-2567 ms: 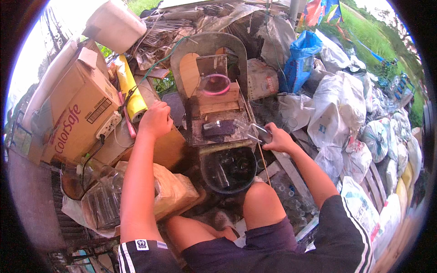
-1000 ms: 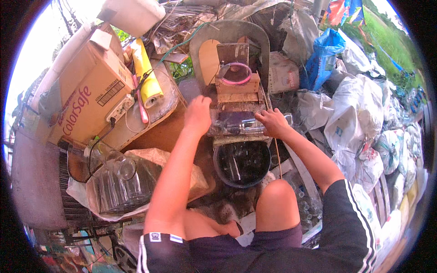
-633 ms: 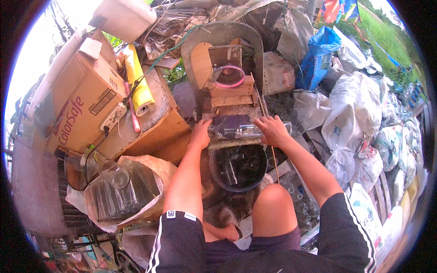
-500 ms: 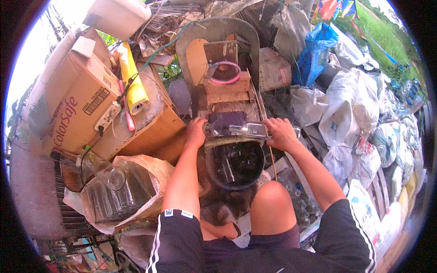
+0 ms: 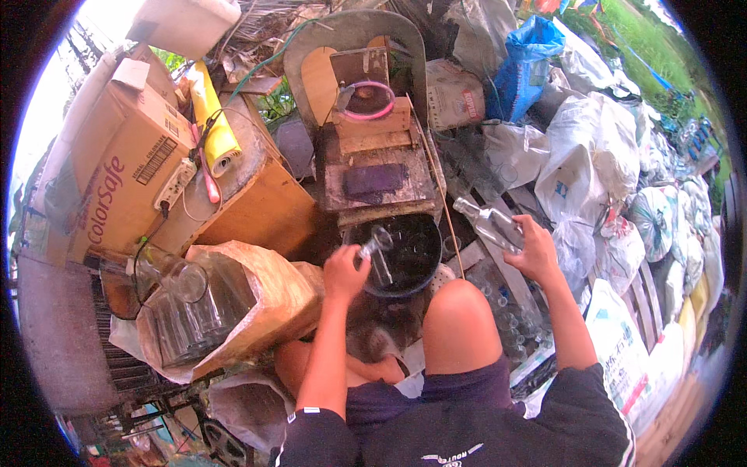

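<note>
The right hand [image 5: 537, 247] has its grip wrapped around the lower body of a clear bottle [image 5: 496, 224], which is held in the air to the right of the black bucket [image 5: 426, 272], tilted with its neck toward the upper left. The left hand [image 5: 348, 270] is closed on a small clear glass piece [image 5: 378, 240], its rounded end showing over the bucket's near-left part. Both look like glass, so they should be stiff, light to moderate in weight, and easily chipped or broken; if wet, they would likely be slippery. The bottle's straight body seems the best place to hold, with fingers well around it, as the narrow neck offers less surface; the glass piece is better pinched by its smooth side, away from any edge that might be sharp. The bottle's base is covered by the right fingers, so whether it is whole cannot be told. Much of the glass piece is hidden by the left hand, and its full shape is unclear. The bucket's contents are dark and streaked with glare, and the clear glassware [image 5: 194, 311] in the paper sack [image 5: 272, 288] overlaps too much to count.
</note>
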A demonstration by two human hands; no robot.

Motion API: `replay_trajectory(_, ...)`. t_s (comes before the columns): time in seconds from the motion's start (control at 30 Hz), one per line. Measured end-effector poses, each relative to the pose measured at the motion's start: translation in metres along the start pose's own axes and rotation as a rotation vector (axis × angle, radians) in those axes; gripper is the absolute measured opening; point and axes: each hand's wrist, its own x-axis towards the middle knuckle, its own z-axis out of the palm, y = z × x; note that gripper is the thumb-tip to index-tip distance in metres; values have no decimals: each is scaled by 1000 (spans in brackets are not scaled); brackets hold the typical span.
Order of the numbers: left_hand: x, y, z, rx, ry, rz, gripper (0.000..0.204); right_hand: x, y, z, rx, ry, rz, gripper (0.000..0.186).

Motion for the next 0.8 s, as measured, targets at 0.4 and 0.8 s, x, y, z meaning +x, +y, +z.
replay_trajectory(0.4, -24, 14, 116, 259, -546, -55, 43, -50, 15, -27, 445, 99, 247, 78)
replay_trajectory(0.8, 42, 50, 13, -264, -3, -90, 34, -41, -67, -60, 1744, -276, 204, 105)
